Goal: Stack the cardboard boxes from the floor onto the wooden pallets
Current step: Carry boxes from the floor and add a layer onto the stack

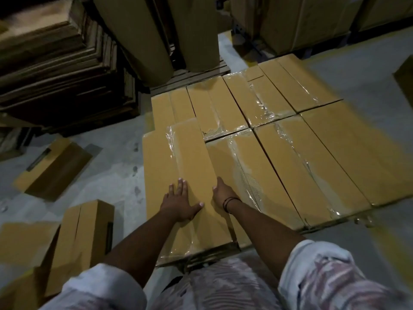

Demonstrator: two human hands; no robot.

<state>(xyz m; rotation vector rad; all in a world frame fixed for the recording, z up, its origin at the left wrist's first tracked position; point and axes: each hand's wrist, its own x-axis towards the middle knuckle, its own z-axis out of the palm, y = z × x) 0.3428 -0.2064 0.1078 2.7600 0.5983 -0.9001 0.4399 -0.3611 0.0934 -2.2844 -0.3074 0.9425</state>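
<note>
A long taped cardboard box (190, 157) lies in front of me, at the left end of a layer of several similar boxes (312, 153). My left hand (181, 203) rests flat on its top, fingers spread and straight. My right hand (223, 192) is at the box's right edge, its fingers going down into the gap beside the neighbouring box (250, 175); the fingertips are hidden. The pallet under the layer is hidden. Wooden slats of a pallet (190, 76) show just behind the layer.
Loose boxes lie on the grey floor at the left: one flat (53, 166), one upright (82, 240). A tall stack of dark flattened cardboard (55, 63) stands at the back left. Large cardboard rolls (145, 30) and stacked cartons (301, 21) stand behind.
</note>
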